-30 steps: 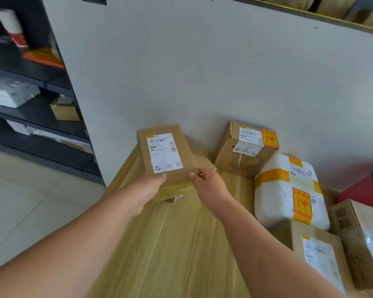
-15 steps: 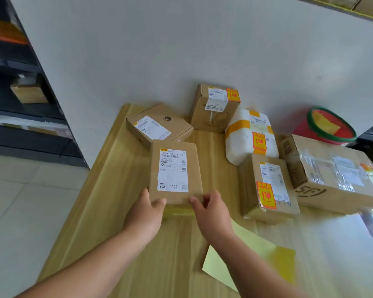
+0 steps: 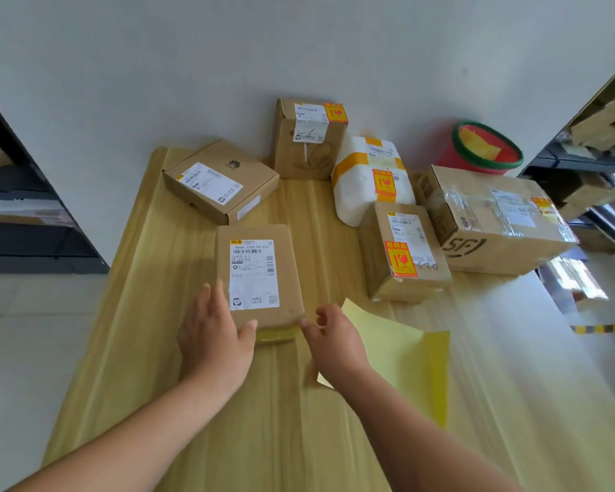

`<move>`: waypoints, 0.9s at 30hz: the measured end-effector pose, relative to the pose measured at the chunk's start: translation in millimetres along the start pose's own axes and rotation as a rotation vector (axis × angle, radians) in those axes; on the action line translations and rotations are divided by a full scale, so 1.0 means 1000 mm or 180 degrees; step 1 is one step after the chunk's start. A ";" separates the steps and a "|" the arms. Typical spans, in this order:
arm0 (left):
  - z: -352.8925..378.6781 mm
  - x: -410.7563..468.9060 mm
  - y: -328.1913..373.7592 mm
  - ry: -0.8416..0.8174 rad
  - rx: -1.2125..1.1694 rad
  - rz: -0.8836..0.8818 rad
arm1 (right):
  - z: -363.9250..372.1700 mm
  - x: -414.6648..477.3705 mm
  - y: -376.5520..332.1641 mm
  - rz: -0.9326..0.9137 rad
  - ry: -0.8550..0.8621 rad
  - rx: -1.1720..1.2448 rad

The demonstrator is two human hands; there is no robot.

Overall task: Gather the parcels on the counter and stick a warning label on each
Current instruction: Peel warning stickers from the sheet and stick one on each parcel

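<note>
A flat brown parcel (image 3: 292,264) with a white shipping label lies on the wooden counter (image 3: 192,403) in front of me. My left hand (image 3: 212,335) rests against its near left edge with straight fingers. My right hand (image 3: 334,339) hovers at its near right corner, fingers loosely curled and holding nothing. A yellow backing sheet (image 3: 405,356) lies just right of that hand. Behind are a flat logo box (image 3: 221,181), an upright box (image 3: 309,140), a white bag parcel (image 3: 370,179), a small box (image 3: 402,250) and a large taped box (image 3: 494,218); the last four of these carry orange warning labels.
A red bucket (image 3: 487,147) with a green rim stands behind the large box. The grey wall (image 3: 228,65) backs the counter. Dark shelves (image 3: 15,207) stand at the left and more shelving with boxes (image 3: 600,136) at the right. The counter's left edge drops to tiled floor.
The flat parcel, held up in both hands a second ago, now lies on the counter. Both hands have loosened their grip, and my view has tilted down and right.
</note>
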State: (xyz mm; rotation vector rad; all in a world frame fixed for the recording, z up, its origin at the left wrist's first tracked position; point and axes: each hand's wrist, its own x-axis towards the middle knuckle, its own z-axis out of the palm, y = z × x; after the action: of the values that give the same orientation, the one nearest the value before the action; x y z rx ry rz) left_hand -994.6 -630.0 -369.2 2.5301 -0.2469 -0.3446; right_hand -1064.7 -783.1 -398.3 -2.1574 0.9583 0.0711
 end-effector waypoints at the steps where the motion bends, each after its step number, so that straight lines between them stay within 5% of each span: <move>1: 0.001 -0.007 0.007 0.0203 0.0110 0.0481 | -0.005 0.000 0.007 0.0011 0.0065 -0.0007; 4: 0.012 -0.026 0.030 0.0374 0.0202 0.1736 | -0.021 -0.002 0.033 -0.0024 0.0232 -0.0087; 7: 0.036 -0.041 0.051 -0.0291 0.0602 0.2287 | -0.045 -0.001 0.062 -0.0038 0.0479 -0.0310; 15: 0.109 -0.060 0.093 -0.1127 0.0892 0.1935 | -0.108 0.009 0.147 0.0681 0.0893 -0.0630; 21: 0.134 -0.076 0.118 -0.1112 0.0916 0.1830 | -0.121 0.016 0.176 0.1440 0.0336 0.0089; 27: 0.142 -0.084 0.128 -0.1527 0.0986 0.1655 | -0.146 0.019 0.154 0.1279 -0.0094 0.1361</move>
State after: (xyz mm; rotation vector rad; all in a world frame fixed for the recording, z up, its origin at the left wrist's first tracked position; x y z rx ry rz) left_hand -1129.4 -786.8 -395.5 2.5122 -1.1937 -0.7388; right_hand -1186.3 -957.9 -396.5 -1.5533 1.2515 0.0833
